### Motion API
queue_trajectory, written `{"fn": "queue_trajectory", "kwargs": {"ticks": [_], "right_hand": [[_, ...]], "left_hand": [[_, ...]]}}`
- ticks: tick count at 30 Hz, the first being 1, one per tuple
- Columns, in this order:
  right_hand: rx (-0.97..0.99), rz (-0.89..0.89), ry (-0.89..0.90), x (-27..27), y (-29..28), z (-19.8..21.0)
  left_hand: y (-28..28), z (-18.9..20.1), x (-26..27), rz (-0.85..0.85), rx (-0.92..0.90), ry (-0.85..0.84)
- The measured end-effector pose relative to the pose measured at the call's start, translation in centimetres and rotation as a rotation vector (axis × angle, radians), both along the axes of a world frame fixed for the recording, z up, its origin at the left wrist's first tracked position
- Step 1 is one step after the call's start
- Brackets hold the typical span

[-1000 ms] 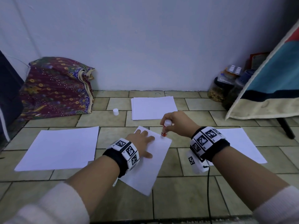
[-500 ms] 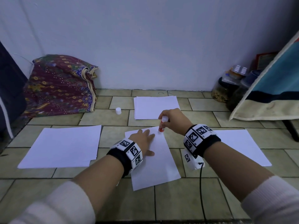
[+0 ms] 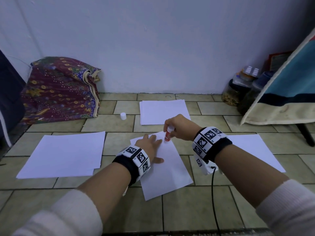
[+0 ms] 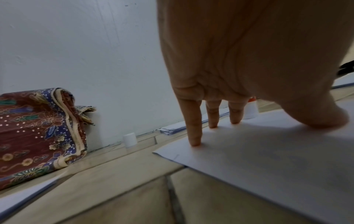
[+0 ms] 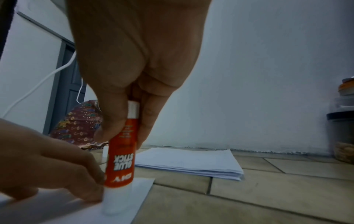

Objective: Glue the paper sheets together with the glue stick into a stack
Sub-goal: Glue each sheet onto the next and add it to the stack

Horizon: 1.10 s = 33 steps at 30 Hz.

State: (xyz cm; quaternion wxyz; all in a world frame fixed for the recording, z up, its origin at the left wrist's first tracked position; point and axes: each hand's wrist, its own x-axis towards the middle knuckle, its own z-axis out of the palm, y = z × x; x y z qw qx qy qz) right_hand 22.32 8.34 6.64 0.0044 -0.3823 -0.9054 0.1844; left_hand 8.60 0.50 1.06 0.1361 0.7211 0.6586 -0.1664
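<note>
On floor: I see beige tiles (image 3: 109, 123), matte.
Sheet (image 3: 168, 171): thin white paper; since a second ago it turned straighter toward me.
Left hand (image 3: 150, 147): flat, fingers (image 4: 194, 136) straight, pressing sheet.
Right hand (image 3: 180, 127): pinches glue stick (image 5: 120, 159).
Glue stick: orange tube, upright, tip touching sheet's far corner; I judge gluing starts.
Cap (image 3: 123, 116): small, white, apart.

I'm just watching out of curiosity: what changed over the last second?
The centre sheet turned from slanted to nearly straight under the left hand. The right hand kept its grip on the glue stick, tip down at the sheet's far end. The other papers and cap stayed.
</note>
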Motion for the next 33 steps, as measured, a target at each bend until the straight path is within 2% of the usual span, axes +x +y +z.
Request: {"fn": "queue_trajectory", "kwargs": {"ticks": [7, 20, 28, 33], "right_hand": [[-0.058, 0.085, -0.063, 1.9, -1.5, 0.7], [-0.099, 0.062, -0.097, 4.2, -4.0, 0.7], [-0.103, 0.168, -0.245, 5.1, -4.5, 1.3], [-0.084, 0.012, -0.085, 6.3, -3.2, 2.1]], "left_hand": [[-0.1, 0.0, -0.1, -0.009, 0.024, 0.001], [0.0, -0.3, -0.1, 0.009, 0.02, 0.007], [0.2, 0.2, -0.4, -0.016, -0.019, 0.03], [0.1, 0.4, -0.4, 0.08, 0.011, 0.087]]}}
